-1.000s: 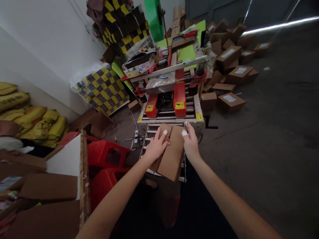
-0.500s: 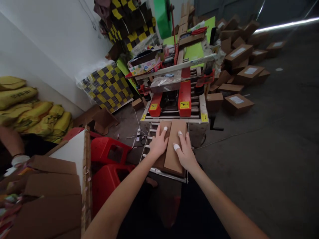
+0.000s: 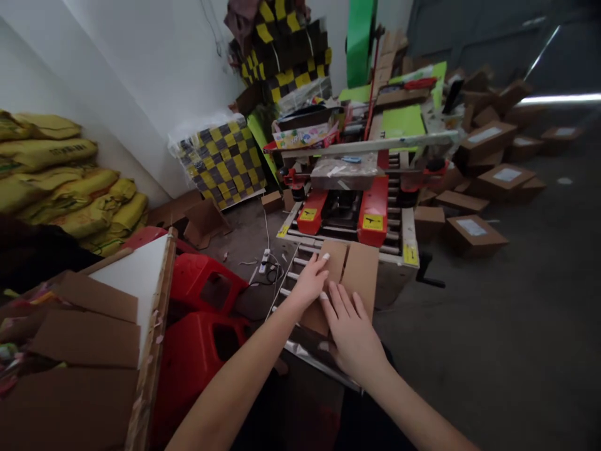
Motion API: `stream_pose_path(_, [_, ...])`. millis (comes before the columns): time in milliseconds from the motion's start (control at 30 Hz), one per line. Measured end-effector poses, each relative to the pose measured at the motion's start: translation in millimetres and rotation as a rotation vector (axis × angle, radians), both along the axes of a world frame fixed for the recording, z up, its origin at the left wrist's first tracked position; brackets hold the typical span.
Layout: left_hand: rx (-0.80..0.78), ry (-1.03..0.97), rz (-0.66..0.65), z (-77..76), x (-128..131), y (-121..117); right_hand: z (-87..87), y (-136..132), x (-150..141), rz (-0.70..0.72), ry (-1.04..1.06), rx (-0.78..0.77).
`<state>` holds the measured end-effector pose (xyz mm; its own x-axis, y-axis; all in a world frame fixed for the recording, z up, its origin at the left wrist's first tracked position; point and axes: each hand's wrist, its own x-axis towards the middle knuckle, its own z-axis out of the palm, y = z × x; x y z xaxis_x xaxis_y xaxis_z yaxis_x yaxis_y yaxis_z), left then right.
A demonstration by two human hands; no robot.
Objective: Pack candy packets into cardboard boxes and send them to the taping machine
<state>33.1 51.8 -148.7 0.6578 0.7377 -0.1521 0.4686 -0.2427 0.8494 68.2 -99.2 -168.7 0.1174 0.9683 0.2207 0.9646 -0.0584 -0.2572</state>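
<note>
A brown cardboard box (image 3: pixel 364 270) lies on the roller conveyor (image 3: pixel 288 275), its two top flaps folded inward with a narrow dark seam between them. My left hand (image 3: pixel 310 283) rests on the left flap, fingers stretched forward and white tape on a fingertip. Flat across the near part of the box lies my right hand (image 3: pixel 352 329), fingers extended and palm down. The far end of the box touches the front of a carton sealing machine (image 3: pixel 347 210) with red side guides. My hands hide part of the seam and the near end.
Left of the conveyor are red plastic stools (image 3: pixel 206 285) and a table edge (image 3: pixel 154 332) with open cartons (image 3: pixel 89 338). Sealed boxes (image 3: pixel 474 235) lie heaped on the floor at right. A crank handle (image 3: pixel 429 275) juts from the machine, and a power strip (image 3: pixel 265 260) is on the floor.
The right flap, raised before, now lies flatter beside the left one. My right hand has moved from its right edge to the near middle. The view has turned left, and the box sits further right.
</note>
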Motion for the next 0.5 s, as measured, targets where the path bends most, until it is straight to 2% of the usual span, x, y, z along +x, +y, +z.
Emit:
stream_pose_path(100, [-0.018, -0.087, 0.259, -11.6, -25.9, -2.8, -3.2, 45.7, 45.0, 0.073, -0.006, 0.025])
stream_pose_path(167, [-0.033, -0.114, 0.356, -29.1, -62.1, -23.1, 2.5, 84.8, 84.1, 0.114, 0.029, 0.065])
stream_pose_path(267, [-0.144, -0.089, 0.417, -54.5, -136.4, -80.1, 17.0, 136.3, 133.5, 0.091, 0.122, 0.105])
stream_pose_path(333, [-0.222, -0.072, 0.461, -58.2, -186.6, -125.2, 20.9, 157.6, 146.4, 0.099, 0.159, 0.133])
stream_pose_path(367, [-0.233, -0.065, 0.502, -54.1, -209.1, -146.4, 18.2, 163.5, 144.2, 0.094, 0.176, 0.179])
stream_pose_path(400, [-0.221, -0.057, 0.547, -45.6, -229.5, -165.7, 11.6, 166.1, 135.5, 0.066, 0.189, 0.31])
stream_pose_path(467, [-0.124, -0.028, 0.646, -16.6, -264.3, -197.6, -11.4, 160.2, 97.1, 0.076, 0.25, 0.48])
stream_pose_path(500, [-0.043, -0.016, 0.691, 2.4, -279.4, -210.3, -25.4, 150.7, 67.4, 0.108, 0.293, 0.495])
